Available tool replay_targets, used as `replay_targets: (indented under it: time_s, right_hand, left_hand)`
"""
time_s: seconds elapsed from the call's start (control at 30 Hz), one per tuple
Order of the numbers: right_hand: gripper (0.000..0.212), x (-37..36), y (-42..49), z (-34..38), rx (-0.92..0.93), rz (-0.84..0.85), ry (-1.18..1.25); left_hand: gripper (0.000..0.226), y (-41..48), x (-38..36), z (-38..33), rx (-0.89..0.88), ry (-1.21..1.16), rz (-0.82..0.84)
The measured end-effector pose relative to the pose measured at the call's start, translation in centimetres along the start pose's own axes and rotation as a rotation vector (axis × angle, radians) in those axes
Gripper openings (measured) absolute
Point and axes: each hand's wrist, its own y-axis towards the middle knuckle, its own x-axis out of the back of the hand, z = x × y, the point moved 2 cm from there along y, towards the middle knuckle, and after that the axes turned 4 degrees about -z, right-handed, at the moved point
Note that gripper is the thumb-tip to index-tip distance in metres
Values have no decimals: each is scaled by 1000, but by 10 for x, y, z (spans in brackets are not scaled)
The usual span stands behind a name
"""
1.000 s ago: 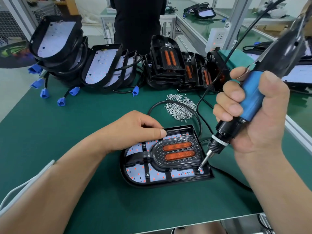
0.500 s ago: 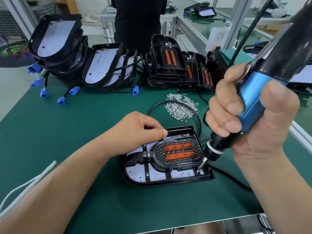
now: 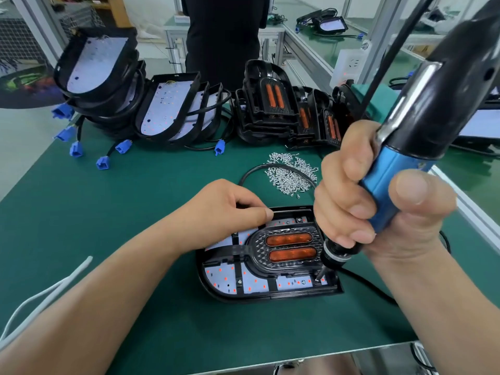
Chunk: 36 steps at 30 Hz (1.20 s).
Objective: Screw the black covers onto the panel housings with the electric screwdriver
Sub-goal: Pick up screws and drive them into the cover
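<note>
Head view, screwdriver (image 3: 416, 125) seemingly at housing (image 3: 259, 298) corner, left hand (image 3: 224, 209) pinching far rim

A person in black (image 3: 221, 36) is standing at twelve o'clock; a white cable (image 3: 46, 293) is lying at eight o'clock; a white power socket (image 3: 351, 63) is sitting at one o'clock.

I'm at a bench on an assembly line, a factory workshop; my green work mat (image 3: 108, 212) carries stacks of open panel housings (image 3: 173, 115) and covered ones (image 3: 270, 104), a loose heap of screws (image 3: 290, 174) beside them; more green-topped, aluminium-framed benches (image 3: 305, 36) run behind, a white power socket (image 3: 353, 63) sits by a frame post, and another person in black (image 3: 221, 36) stands opposite
</note>
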Motion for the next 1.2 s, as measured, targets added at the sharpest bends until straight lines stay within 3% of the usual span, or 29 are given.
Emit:
replay_targets:
  time_s: [0.2,0.4,0.67,0.8,0.93,1.2]
  right_hand:
    - [43,0,1,0,32,-32,-78]
    - [58,13,0,8,169,-266,-118]
    - [56,46,1,28,213,-527,-217]
    - [51,76,-11,59,207,-743,-236]
    - [52,103,-29,95,60,-928,-576]
    - [42,145,-66,100,-467,-856,-1559]
  left_hand:
    - [19,0,0,3,-3,10,3]
    - [23,2,-2,8,-4,20,7]
    - [18,3,-1,11,-32,76,8]
    - [21,2,1,13,-27,61,14]
    - [21,4,4,13,-14,72,8]
    - [24,6,12,16,-26,123,-10]
